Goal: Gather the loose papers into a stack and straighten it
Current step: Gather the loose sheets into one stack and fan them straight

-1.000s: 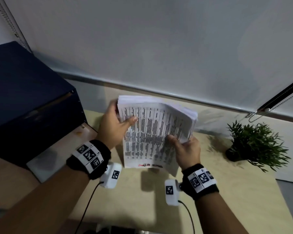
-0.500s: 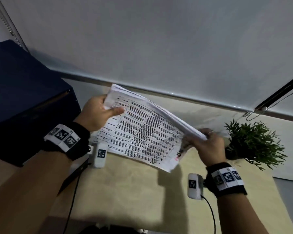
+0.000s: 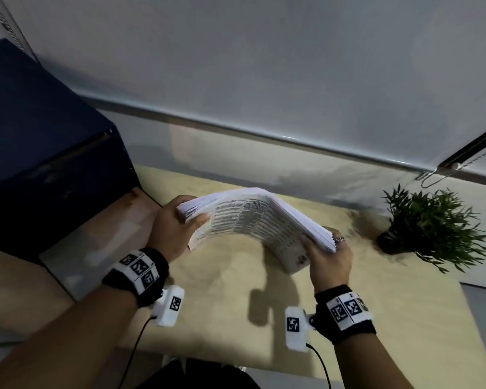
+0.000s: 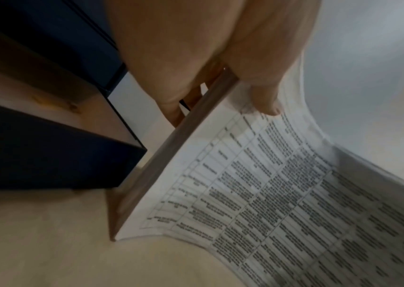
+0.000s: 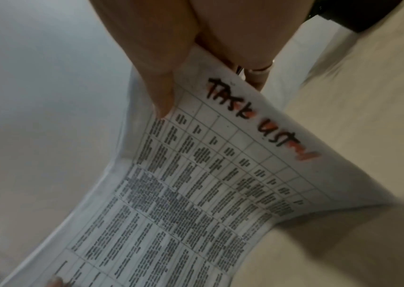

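Observation:
A thick stack of printed papers (image 3: 253, 217) is held above the light wooden table (image 3: 222, 290), bowed upward in the middle like an arch. My left hand (image 3: 177, 226) grips its left short edge, thumb on top and fingers underneath. My right hand (image 3: 326, 256) grips the right short edge the same way. In the left wrist view my thumb presses the top sheet (image 4: 281, 184), a table of text. In the right wrist view the top sheet (image 5: 196, 184) bears a handwritten heading beside my thumb. The sheet edges look roughly level at both ends.
A dark blue box (image 3: 40, 153) stands at the left on the table. A small potted green plant (image 3: 432, 226) sits at the right, close to my right hand. A grey roller blind (image 3: 264, 66) covers the wall behind.
The stack has turned from tilted and spread between my hands to lying lengthwise and lower, bent into an arch. Both hands have come down toward the table and keep their grip on the ends.

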Available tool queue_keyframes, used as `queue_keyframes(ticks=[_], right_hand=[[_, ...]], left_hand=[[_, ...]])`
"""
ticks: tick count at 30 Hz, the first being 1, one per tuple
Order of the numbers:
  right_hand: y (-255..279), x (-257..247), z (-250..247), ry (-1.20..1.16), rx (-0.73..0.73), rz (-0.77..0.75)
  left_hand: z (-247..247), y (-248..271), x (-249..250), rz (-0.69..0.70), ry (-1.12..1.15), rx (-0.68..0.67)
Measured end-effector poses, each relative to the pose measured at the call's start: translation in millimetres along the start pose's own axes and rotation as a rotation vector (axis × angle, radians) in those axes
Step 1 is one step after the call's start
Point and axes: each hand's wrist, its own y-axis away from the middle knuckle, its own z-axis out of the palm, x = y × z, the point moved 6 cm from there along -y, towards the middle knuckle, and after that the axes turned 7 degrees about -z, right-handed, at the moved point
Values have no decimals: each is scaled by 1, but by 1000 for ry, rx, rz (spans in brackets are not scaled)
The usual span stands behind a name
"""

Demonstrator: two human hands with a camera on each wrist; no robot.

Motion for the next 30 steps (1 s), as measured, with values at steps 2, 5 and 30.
queue_keyframes(ticks=[2,5,30], right_hand=[[-2,1,-1,-1,21,11],[-5,-3,-4,41,28,-28],[-7,-43,19,1234,-411,-388]], left_hand=[[-2,0,3,6,-2,6],[-3,-3,24,77,-25,11],[44,-17,80,295,-1358,-251]])
